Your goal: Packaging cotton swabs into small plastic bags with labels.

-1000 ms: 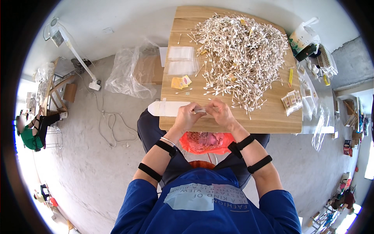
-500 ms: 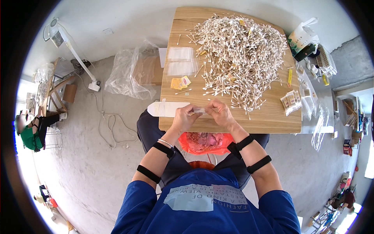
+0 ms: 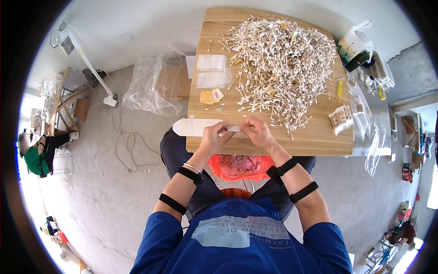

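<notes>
At the table's near edge, my left hand [image 3: 213, 138] and my right hand [image 3: 259, 133] pinch the two ends of a small whitish packet [image 3: 233, 129]. Its contents are too small to make out. A long white card strip [image 3: 194, 127] with a pointed left end lies beside my left hand, overhanging the table edge. Farther off spreads a large heap of cotton swabs [image 3: 283, 68]. Left of the heap lie flat clear plastic bags [image 3: 211, 71] and some yellow cards [image 3: 210, 97]. One loose cotton swab [image 3: 214, 108] rests between those cards and my hands.
Several filled packets [image 3: 341, 119] are stacked at the wooden table's [image 3: 315, 148] right edge. Below the near edge hangs a red plastic bag [image 3: 239, 167]. Clear plastic sheeting [image 3: 153, 86] and a white lamp stand [image 3: 89, 64] are to the left. A person in green [image 3: 36, 157] sits far left.
The packet between my fingers has turned slightly and shows more of its face. Both hands stay in nearly the same place.
</notes>
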Demonstrator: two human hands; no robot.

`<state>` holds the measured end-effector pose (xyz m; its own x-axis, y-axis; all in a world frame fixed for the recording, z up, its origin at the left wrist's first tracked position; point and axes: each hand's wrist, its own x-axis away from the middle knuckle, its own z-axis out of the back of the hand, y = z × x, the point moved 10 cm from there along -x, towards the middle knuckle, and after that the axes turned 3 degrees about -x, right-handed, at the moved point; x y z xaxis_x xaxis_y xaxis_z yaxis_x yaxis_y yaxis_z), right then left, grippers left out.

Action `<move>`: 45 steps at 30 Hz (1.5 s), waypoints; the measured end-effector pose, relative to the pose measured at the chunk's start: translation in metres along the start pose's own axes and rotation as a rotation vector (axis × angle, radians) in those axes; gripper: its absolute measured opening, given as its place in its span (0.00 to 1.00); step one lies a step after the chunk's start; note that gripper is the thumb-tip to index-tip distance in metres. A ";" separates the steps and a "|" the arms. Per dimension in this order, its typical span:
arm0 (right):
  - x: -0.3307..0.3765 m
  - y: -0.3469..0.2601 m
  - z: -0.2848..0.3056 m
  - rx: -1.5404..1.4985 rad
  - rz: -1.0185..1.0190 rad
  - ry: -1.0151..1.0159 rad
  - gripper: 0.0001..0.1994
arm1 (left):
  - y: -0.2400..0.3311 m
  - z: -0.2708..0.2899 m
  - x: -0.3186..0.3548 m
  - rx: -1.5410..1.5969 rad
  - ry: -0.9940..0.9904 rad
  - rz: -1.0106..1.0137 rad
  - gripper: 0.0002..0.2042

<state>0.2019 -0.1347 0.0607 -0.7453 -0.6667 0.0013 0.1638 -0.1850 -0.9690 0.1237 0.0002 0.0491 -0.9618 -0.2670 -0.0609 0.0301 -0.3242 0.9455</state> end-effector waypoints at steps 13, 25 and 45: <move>0.000 0.004 0.000 -0.013 0.023 0.002 0.04 | 0.022 -0.003 -0.006 0.013 -0.005 -0.066 0.13; 0.002 -0.003 0.000 0.041 0.064 -0.013 0.05 | 0.026 -0.013 -0.005 -0.070 0.017 -0.068 0.15; 0.011 0.000 0.000 0.253 0.096 -0.003 0.13 | 0.027 -0.012 -0.007 -0.062 0.046 -0.017 0.12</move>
<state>0.1938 -0.1424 0.0608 -0.7165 -0.6922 -0.0866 0.3902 -0.2947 -0.8723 0.1343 -0.0179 0.0710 -0.9486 -0.3025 -0.0927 0.0322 -0.3838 0.9229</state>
